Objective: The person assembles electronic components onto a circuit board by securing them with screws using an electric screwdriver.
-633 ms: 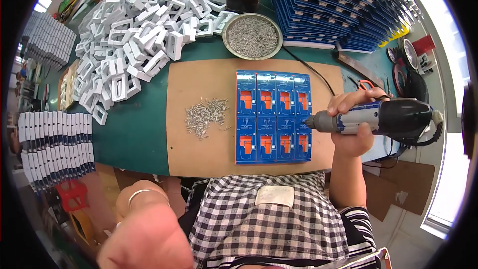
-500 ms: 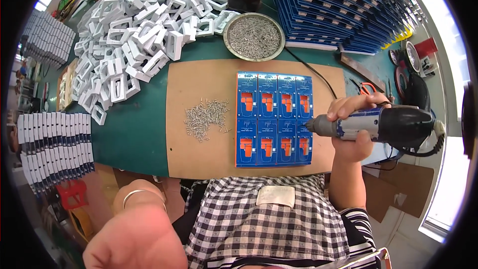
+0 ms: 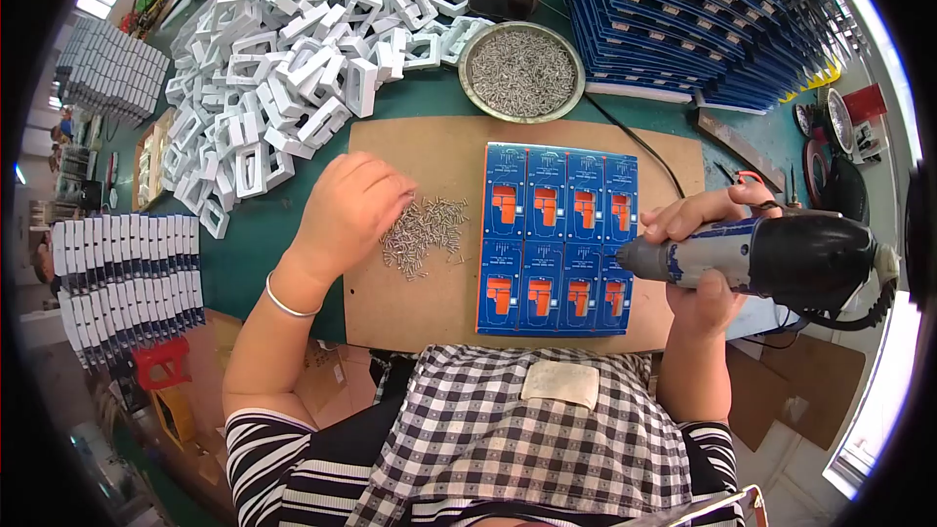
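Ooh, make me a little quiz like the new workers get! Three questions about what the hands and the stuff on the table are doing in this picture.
1. What is in the grip of the right hand?

2. Pick one. The fingers of the left hand are nearest to:
A) the red stool
B) the loose pile of small metal pieces
C) the clear bottle

3. True or false: the blue panel with orange shapes lies on the brown board.

Key:
1. A grey and black power tool.
2. B
3. True
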### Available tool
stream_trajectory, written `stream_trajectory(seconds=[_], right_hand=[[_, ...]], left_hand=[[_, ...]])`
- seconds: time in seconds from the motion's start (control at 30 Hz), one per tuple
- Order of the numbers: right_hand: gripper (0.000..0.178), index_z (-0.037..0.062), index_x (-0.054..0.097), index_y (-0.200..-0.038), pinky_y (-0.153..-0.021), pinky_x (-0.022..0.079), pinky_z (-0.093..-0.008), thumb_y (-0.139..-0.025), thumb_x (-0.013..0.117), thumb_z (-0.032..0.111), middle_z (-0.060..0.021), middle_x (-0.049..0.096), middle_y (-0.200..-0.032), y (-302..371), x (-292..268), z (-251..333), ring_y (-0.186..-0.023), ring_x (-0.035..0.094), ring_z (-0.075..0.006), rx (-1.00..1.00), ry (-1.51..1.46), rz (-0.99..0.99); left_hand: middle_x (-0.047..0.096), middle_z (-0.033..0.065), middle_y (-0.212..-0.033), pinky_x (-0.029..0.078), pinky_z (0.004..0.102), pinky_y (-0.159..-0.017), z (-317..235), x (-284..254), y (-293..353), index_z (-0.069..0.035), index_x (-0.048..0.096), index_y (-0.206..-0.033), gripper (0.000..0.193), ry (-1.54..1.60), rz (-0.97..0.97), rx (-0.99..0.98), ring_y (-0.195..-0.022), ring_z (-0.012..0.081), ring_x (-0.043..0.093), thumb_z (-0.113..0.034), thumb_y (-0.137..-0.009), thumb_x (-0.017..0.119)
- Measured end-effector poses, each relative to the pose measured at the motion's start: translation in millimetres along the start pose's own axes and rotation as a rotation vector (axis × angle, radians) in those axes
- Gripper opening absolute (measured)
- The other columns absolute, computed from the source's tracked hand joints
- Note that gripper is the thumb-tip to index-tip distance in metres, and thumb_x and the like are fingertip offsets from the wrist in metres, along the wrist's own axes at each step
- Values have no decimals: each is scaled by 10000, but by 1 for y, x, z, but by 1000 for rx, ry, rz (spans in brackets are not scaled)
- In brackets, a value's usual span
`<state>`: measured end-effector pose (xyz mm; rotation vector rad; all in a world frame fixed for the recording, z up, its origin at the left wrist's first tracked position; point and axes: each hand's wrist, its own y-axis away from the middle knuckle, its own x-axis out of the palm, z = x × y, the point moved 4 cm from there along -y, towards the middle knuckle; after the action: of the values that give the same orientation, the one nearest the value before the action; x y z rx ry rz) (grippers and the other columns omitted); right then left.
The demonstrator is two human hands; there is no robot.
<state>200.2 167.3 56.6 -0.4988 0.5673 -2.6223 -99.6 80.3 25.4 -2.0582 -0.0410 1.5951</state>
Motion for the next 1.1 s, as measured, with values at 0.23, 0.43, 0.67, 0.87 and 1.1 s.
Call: stream_trajectory(seconds=[0.23,0.43,0.67,0.87,1.1], right_hand=[[726,42,304,-1286,-783,555,-428,-788,768,292,-119,594,-883,2,-1,-1,-779,639,-242,-13,-1,30],[695,48,325,-1281,-750,553,-413,-804,755,314,-126,592,-848,6,-3,0,-761,640,-249,-40,27,-13],[671,62,328,-1279,-751,545,-388,-787,762,202,-135,599,-882,7,-17,4,-801,643,-251,-29,188,95],[690,56,331,-1268,-771,533,-354,-736,769,96,-119,610,-895,5,-1,16,-835,646,-221,14,601,206],[671,62,336,-1269,-758,527,-341,-745,752,115,-113,610,-886,13,-6,4,-812,642,-211,184,125,-50]], left_hand=[[592,31,-792,454,352,-684,3,15,5,-88,660,-834,185,-32,124,28,-764,225,559,-25,-674,729],[595,44,-824,448,361,-701,2,20,2,-88,650,-835,174,-59,188,35,-789,238,561,-43,-680,712],[567,61,-790,436,379,-690,4,25,5,-73,600,-815,158,-158,231,-7,-776,258,549,-47,-676,672],[607,75,-838,432,391,-690,-8,15,6,-75,600,-828,123,33,139,-187,-794,278,562,-45,-736,676],[581,48,-930,395,413,-859,-121,41,-33,-103,593,-911,182,329,219,-14,-954,263,532,-79,-756,686]])
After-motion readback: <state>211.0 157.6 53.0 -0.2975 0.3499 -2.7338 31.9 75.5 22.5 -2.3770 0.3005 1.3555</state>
